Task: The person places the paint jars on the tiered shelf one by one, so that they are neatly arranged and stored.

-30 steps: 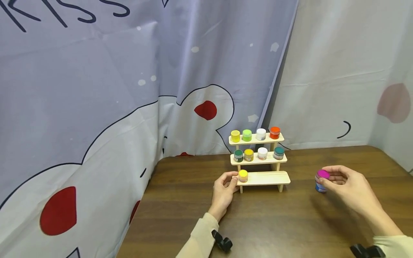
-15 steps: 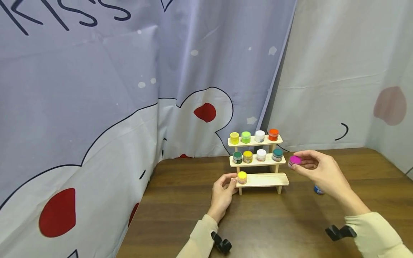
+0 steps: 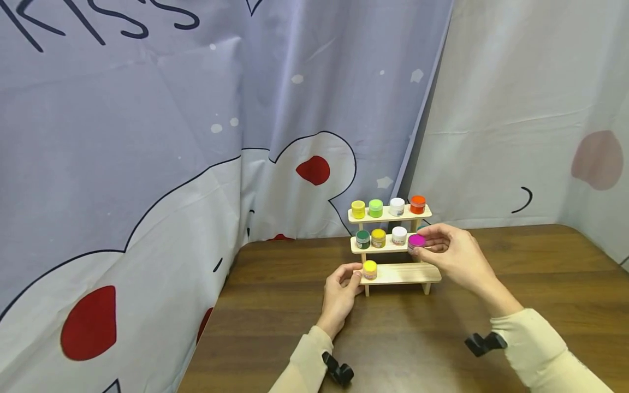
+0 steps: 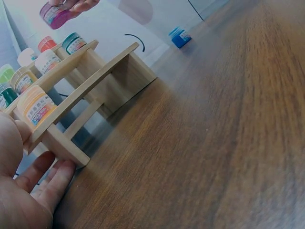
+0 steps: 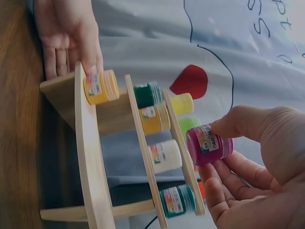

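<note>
My right hand [image 3: 457,256] pinches a small paint jar with a magenta lid [image 3: 416,242] between thumb and fingers. In the head view the jar overlaps the right end of the middle step; the right wrist view shows it held in front of the rack, its label visible. My left hand [image 3: 339,295] grips the left end of the three-step wooden rack [image 3: 405,274], thumb at the bottom step and fingers lower by the leg. Beside that thumb a yellow paint jar [image 3: 369,269] stands on the bottom step. A teal-lidded jar [image 5: 177,200] is mostly hidden behind my right hand in the head view.
Dark green [image 3: 362,239], yellow [image 3: 378,238] and white [image 3: 399,235] jars share the middle step with the teal one. Several more line the top step, ending in a red jar [image 3: 417,204]. A blue jar [image 4: 179,37] stands on the wooden table [image 3: 393,338]. Printed curtains [image 3: 314,98] hang behind.
My right hand has lifted the magenta-lidded jar off the blue jar and carried it left to the rack. My left hand has stayed at the rack's left end.
</note>
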{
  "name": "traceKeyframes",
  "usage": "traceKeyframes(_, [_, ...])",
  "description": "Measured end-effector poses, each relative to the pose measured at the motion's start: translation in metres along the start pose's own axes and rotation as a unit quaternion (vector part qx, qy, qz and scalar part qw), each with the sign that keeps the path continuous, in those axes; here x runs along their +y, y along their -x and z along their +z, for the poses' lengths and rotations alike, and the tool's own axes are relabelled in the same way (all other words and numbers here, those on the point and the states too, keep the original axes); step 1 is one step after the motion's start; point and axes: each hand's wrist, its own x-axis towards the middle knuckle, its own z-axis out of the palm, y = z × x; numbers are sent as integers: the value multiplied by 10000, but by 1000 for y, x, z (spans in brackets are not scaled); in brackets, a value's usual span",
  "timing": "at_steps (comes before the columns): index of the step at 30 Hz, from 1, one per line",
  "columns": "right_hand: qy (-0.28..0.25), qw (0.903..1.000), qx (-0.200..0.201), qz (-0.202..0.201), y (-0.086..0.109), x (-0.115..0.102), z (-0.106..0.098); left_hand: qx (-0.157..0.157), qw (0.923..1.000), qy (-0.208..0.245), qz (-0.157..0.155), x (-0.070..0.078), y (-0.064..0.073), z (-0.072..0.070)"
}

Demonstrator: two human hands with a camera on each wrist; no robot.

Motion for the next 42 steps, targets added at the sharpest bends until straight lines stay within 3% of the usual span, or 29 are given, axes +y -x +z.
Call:
traceKeyframes(14, [-121, 9998, -65, -120, -7, -4, 22, 5, 10000, -11, 23, -2, 0, -1])
traceKeyframes(36, [-190, 9987, -448, 128, -6, 11, 65, -21, 10000, -25, 42, 1, 1, -1])
traceKeyframes(42, [-3, 9980, -543, 318, -6, 17, 70, -29, 10000, 9, 39, 1, 0, -1])
